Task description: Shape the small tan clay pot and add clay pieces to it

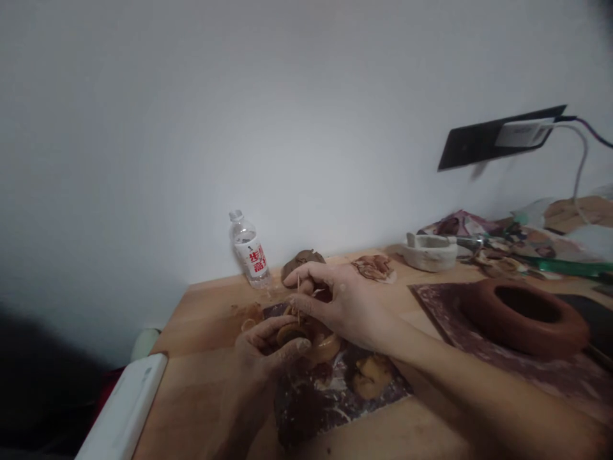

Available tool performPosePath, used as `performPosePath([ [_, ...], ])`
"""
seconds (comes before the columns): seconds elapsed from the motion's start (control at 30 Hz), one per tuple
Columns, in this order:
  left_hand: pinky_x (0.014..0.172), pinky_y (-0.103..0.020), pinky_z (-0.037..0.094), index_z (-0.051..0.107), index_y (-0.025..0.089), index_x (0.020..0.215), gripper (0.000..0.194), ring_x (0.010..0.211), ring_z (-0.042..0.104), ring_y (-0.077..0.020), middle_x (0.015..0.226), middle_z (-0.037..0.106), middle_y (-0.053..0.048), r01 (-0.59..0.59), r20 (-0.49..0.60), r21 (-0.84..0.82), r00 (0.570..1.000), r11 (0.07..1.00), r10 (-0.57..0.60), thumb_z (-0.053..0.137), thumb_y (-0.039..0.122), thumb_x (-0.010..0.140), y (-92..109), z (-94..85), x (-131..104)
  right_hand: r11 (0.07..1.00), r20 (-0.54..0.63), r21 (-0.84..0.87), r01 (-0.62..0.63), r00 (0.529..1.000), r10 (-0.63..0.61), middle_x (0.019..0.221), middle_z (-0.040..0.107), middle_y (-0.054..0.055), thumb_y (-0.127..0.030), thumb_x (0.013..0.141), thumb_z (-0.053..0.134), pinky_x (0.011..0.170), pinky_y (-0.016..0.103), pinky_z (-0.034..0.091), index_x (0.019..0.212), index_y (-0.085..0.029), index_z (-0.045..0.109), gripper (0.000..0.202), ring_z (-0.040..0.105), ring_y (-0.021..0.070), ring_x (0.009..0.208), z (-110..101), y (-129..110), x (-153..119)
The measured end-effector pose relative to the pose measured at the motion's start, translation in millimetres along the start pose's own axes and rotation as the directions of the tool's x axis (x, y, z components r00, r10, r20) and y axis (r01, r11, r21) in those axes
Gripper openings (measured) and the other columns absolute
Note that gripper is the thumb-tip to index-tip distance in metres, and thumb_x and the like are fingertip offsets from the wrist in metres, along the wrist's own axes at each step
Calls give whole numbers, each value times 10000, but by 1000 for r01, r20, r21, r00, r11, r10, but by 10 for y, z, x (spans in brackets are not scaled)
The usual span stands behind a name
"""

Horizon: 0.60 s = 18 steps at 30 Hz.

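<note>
A small clay piece point(291, 333) is pinched between the left hand's point(268, 350) thumb and fingers, lower centre. Just above, a thin stick point(299, 300) is clamped pretty much upright in the right hand point(335, 297).

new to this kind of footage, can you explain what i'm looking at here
No machine here: these are a person's bare hands. The single picture comes from a camera worn on the head, looking forward and down.

The left hand holds a small round piece, which looks like clay. The right hand pinches a thin stick upright over it.

Beneath is a stained board on a wooden table. A bottle is near the wall. To the right are a pale bowl and a reddish pot with a wide opening, on another board.
</note>
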<state>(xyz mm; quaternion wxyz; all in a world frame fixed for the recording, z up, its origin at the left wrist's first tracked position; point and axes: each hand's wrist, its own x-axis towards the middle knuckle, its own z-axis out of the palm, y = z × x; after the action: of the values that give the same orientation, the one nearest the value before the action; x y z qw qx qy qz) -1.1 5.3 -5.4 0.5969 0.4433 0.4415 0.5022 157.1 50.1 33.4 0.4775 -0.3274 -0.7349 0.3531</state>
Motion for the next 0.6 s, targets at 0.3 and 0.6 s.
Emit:
performPosePath([
  [0.3,618,-209,531,776,188,780,198,662,646,-135,733,739,-34,-10,18,46,1000,999,9,844,228,599,2,-29,15,1000,20,13,-28,999,28,657,552,-38,-149,779,626,551,203,433,862,-177,643,89,506,94,603,3,-5,4],
  [0.6,691,-255,556,776,185,835,234,736,682,-174,819,759,-57,-44,25,6,999,999,44,832,222,611,-8,15,-20,996,11,75,-39,999,38,640,575,-38,-219,791,620,552,221,443,844,-180,634,68,532,97,588,-14,1,28],
])
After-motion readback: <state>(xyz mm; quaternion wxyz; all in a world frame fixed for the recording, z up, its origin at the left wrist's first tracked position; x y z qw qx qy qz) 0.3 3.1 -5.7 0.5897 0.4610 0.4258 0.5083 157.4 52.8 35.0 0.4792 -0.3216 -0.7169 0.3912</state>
